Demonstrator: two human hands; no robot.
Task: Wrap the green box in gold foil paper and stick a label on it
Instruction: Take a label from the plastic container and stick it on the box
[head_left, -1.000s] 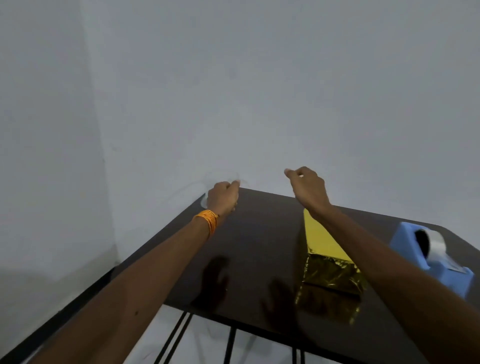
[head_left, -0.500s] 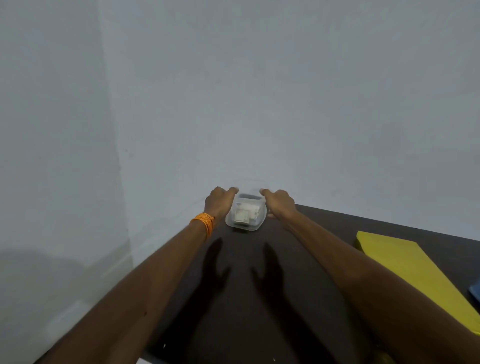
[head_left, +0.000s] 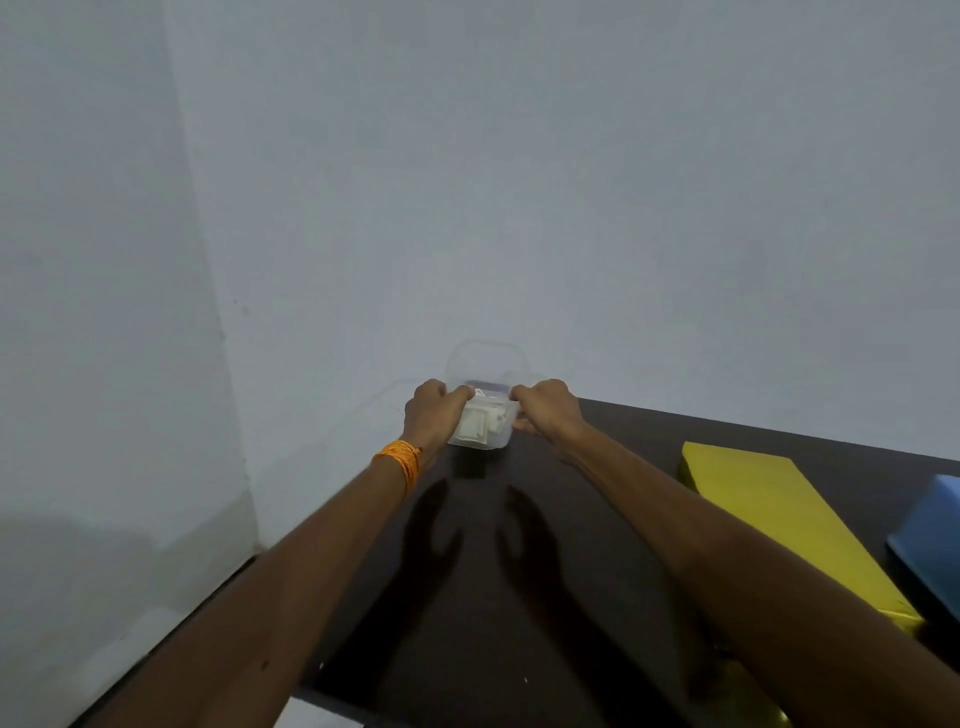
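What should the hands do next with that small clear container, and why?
Probably pick one white piece out: both the left hand and right hand grip the clear container, its lid looks raised, and the gold-wrapped box shows no label.

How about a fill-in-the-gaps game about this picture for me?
The band on the left wrist is coloured ____. The left hand and right hand grip a clear container whose lid stands ____. The blue dispenser lies on the ____ side of the yellow-gold box.
Missing words: orange; open; right.
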